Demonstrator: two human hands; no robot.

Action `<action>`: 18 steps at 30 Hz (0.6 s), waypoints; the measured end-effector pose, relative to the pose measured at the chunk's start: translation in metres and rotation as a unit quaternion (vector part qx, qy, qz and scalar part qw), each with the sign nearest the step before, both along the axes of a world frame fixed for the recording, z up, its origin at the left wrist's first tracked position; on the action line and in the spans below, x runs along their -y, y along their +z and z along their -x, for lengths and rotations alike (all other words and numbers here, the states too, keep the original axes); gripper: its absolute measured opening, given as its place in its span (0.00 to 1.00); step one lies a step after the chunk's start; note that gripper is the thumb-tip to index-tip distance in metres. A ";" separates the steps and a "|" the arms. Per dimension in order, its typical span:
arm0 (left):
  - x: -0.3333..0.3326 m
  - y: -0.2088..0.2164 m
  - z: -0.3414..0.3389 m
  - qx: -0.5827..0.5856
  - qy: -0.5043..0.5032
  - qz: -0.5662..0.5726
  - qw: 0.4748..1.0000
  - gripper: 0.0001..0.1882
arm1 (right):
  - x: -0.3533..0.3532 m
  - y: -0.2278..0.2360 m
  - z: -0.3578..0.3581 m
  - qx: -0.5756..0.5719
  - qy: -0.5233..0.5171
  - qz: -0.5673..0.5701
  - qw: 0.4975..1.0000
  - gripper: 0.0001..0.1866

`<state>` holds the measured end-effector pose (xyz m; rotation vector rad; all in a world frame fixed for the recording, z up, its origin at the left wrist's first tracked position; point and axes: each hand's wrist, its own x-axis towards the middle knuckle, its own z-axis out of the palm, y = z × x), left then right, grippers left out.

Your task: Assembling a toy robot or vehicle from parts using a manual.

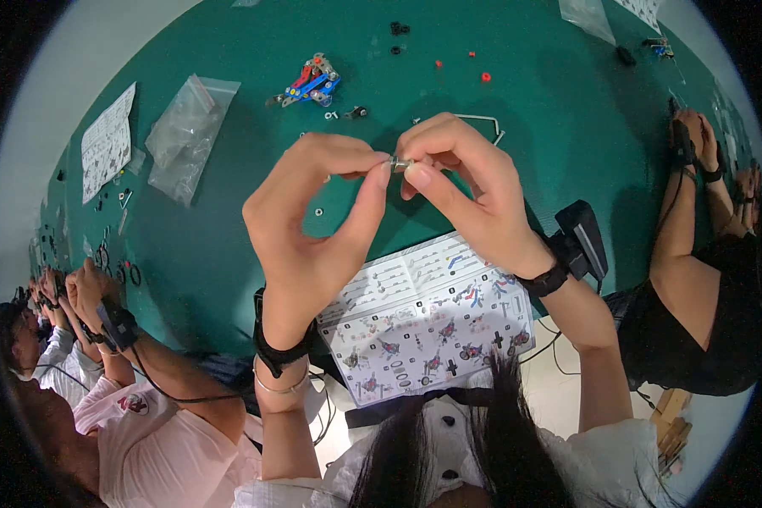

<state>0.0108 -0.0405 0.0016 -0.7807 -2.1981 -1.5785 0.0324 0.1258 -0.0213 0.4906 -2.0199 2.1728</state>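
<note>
Above the green tabletop, my left hand [309, 212] and my right hand [474, 182] meet fingertip to fingertip. Between them is a small silvery metal screw [401, 163], lying roughly sideways. Thumb and index finger of the left pinch its left end; the right thumb and fingers close round the other end and partly hide it. Whether a nut sits on it is too small to tell. Beyond my hands lies a partly built red, blue and grey linkage model [309, 83]. Under my wrists is a printed instruction sheet [427, 326] with assembly drawings.
An L-shaped hex key [483, 118] lies just beyond my right hand. Loose nuts [319, 212], red bits [486, 77] and black parts [398, 29] dot the green table [203, 262]. Left, a clear plastic bag [193, 140] and another sheet [108, 144]. Other people work at both sides.
</note>
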 end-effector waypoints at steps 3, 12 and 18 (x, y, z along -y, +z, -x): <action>0.002 -0.002 0.000 0.074 -0.023 -0.034 0.996 0.08 | -0.001 -0.002 -0.002 -0.012 0.003 -0.022 1.000 0.04; 0.005 0.005 0.001 0.166 -0.055 -0.101 0.979 0.07 | -0.003 -0.004 0.003 -0.053 0.015 -0.032 0.998 0.06; 0.008 0.003 0.003 0.146 -0.080 -0.063 0.984 0.07 | -0.002 -0.007 0.006 -0.071 0.004 -0.029 0.997 0.07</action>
